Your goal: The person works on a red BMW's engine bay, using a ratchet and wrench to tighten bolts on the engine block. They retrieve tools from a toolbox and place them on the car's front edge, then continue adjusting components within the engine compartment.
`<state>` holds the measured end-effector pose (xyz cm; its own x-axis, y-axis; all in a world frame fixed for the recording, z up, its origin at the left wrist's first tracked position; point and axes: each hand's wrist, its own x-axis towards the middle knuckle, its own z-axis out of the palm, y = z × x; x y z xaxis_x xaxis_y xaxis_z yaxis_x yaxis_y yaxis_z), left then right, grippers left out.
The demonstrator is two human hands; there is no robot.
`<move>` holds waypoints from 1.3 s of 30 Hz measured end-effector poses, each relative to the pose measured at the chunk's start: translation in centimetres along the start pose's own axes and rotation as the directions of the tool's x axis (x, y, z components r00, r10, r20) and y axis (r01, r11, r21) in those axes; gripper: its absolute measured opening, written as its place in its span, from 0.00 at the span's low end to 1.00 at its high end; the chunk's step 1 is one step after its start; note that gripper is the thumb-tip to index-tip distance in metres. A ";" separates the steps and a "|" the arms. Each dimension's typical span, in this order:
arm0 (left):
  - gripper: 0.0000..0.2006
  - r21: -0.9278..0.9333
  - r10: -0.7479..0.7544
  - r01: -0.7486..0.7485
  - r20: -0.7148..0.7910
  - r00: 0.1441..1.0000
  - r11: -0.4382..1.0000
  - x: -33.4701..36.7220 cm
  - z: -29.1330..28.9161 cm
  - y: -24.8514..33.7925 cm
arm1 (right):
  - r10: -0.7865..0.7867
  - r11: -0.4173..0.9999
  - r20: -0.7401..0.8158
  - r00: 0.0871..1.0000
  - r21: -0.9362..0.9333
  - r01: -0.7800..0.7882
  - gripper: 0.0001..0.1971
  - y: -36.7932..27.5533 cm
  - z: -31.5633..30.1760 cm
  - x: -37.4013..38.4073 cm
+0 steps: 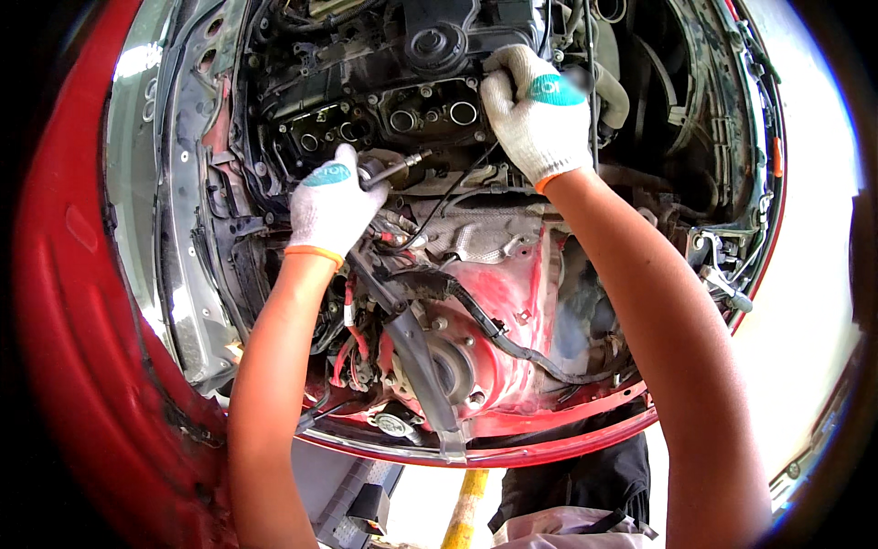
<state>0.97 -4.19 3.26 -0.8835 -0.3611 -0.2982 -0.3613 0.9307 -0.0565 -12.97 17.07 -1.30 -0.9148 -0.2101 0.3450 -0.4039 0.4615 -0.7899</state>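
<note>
Tool (395, 169) with a slim, bright metal shaft: located in the left hand (335, 205), its thicker rear end between the thumb and fingers. Left hand, white-gloved, is closed around that end. The shaft projects from the hand to the right and slightly away from the person, well short of the right hand (541, 117). Contact between the shaft tip and the engine (430, 110) cannot be determined.

Right hand, also gloved, lies farther from the person than the left, fingers curled (whether anything is gripped inside them cannot be told). A pale hose (612, 96) runs just to its right; a round black cap (426, 44) lies to its left and farther away.

Round bores (464, 113) form a row in the engine, beyond the left hand and left of the right hand. A dark bar (416, 352) extends from below the left hand toward the person. A red panel (498, 288) lies between the two forearms, crossed by a black harness (508, 345).
</note>
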 end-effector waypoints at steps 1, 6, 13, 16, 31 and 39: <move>0.24 -0.003 0.018 -0.018 0.006 1.000 1.000 -0.1 0.0 0.0 | 0.007 1.000 0.006 1.000 0.008 -0.007 0.06 -0.1 0.0 0.1; 0.25 -0.018 0.002 -0.003 -0.036 0.999 1.000 0.0 0.3 0.0 | 0.002 1.000 0.007 1.000 0.030 -0.002 0.05 0.0 -0.1 0.1; 0.30 -0.054 0.002 0.001 0.055 0.998 0.999 0.6 0.3 -0.2 | 0.025 0.999 0.026 0.999 0.035 -0.026 0.04 -0.3 -0.1 0.1; 0.30 -0.082 0.006 -0.002 0.055 0.998 0.997 0.7 0.2 -0.1 | -0.001 1.000 0.002 1.000 0.027 0.000 0.04 -0.3 -0.1 0.1; 0.28 -0.137 0.055 -0.053 0.008 0.998 0.989 0.3 0.3 -0.3 | 0.008 1.000 0.036 0.999 0.013 -0.009 0.05 -0.4 -0.2 0.2; 0.28 -0.142 -0.014 0.018 0.026 1.000 0.990 0.5 0.3 -0.5 | 0.013 1.000 0.018 1.000 -0.005 -0.012 0.06 -0.8 -0.1 0.2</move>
<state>0.84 -4.86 2.83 -0.8702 -0.3725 -0.3223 -0.4155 0.9066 0.0738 -12.78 16.71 -0.58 -0.9195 -0.2201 0.3257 -0.3925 0.4682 -0.7917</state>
